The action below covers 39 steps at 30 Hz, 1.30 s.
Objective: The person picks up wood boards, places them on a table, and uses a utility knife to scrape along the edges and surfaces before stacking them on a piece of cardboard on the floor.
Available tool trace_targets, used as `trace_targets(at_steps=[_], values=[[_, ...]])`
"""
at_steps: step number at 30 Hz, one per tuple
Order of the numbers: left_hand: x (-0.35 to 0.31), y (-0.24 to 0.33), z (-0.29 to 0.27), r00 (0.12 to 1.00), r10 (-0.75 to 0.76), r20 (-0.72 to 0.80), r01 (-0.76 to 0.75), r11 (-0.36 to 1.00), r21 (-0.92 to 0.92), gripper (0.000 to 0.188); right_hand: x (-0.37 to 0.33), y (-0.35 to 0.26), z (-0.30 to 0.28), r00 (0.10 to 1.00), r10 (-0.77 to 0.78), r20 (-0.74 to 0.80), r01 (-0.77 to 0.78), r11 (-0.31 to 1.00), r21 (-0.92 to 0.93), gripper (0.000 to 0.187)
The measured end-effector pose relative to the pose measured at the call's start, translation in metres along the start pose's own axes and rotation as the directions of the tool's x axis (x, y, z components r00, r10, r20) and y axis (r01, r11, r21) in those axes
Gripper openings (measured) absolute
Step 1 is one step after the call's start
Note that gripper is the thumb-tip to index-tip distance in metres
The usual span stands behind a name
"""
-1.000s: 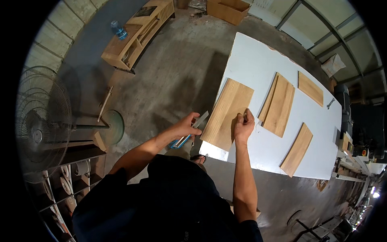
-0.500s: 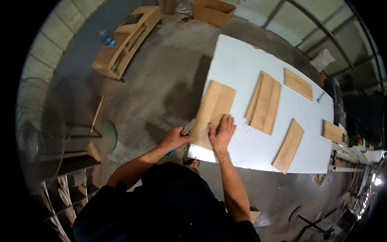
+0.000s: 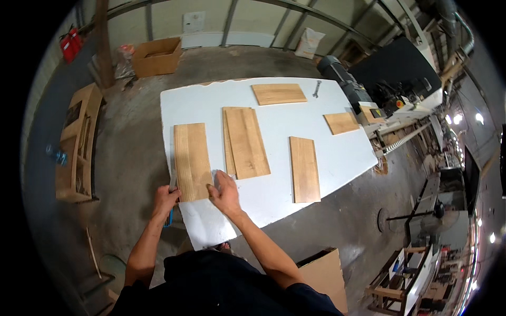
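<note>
A rectangular wood-grain board [image 3: 192,158] lies flat near the left edge of the white tabletop [image 3: 211,224]. At the board's lower left edge, my left hand [image 3: 167,201] is closed around a flat grey tool [image 3: 173,180]; something blue [image 3: 169,218], apparently its handle, shows below the fist. My right hand [image 3: 225,195] rests at the lower right edge of the same board. Its fingers are stretched out over the white surface, with the thumb against the board. Two overlapping boards [image 3: 247,142] lie just beyond that hand.
Further boards lie at the table's back [image 3: 279,94], right corner [image 3: 341,122] and front right [image 3: 304,169]. A wrench [image 3: 317,89] is near the back edge. Machinery [image 3: 363,89] stands beyond the right end. An open cardboard box [image 3: 324,276] is on the floor by my right arm.
The view has turned to the right. My right hand has slid off the board's face to its right edge. My left hand keeps its hold on the grey tool by the left edge.
</note>
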<state>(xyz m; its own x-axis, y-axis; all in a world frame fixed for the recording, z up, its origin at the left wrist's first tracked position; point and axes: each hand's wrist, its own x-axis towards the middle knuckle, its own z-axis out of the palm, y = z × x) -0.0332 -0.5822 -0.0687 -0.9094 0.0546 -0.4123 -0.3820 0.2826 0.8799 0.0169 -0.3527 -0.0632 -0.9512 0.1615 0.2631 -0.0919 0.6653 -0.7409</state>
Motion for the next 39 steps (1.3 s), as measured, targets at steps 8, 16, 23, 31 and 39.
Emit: trace_targets(at_steps=[8,16,23,31,39], values=[[0.035,0.038,0.053,0.793,0.599,-0.11,-0.4,0.649,0.647,0.03,-0.056,0.132,-0.159,0.9,0.13,-0.415,-0.347,0.792,-0.503,0.07],[0.028,0.131,0.193,0.958,0.075,0.278,-0.128,0.976,0.178,0.032,-0.049,0.18,-0.229,0.931,0.326,-0.163,-0.359,0.738,-0.572,0.102],[0.081,0.148,0.255,0.974,0.2,-0.104,-0.133,0.883,0.45,0.032,-0.048,0.213,-0.258,0.97,0.218,-0.108,-0.239,0.763,-0.601,0.082],[0.07,0.136,0.372,0.941,0.327,-0.089,-0.242,0.831,0.501,0.031,-0.02,0.23,-0.285,0.978,0.181,-0.104,-0.208,0.844,-0.493,0.075],[0.065,0.114,0.327,0.69,0.548,-0.473,0.06,0.608,0.791,0.086,-0.018,0.254,-0.302,0.983,0.141,-0.117,-0.176,0.909,-0.377,0.055]])
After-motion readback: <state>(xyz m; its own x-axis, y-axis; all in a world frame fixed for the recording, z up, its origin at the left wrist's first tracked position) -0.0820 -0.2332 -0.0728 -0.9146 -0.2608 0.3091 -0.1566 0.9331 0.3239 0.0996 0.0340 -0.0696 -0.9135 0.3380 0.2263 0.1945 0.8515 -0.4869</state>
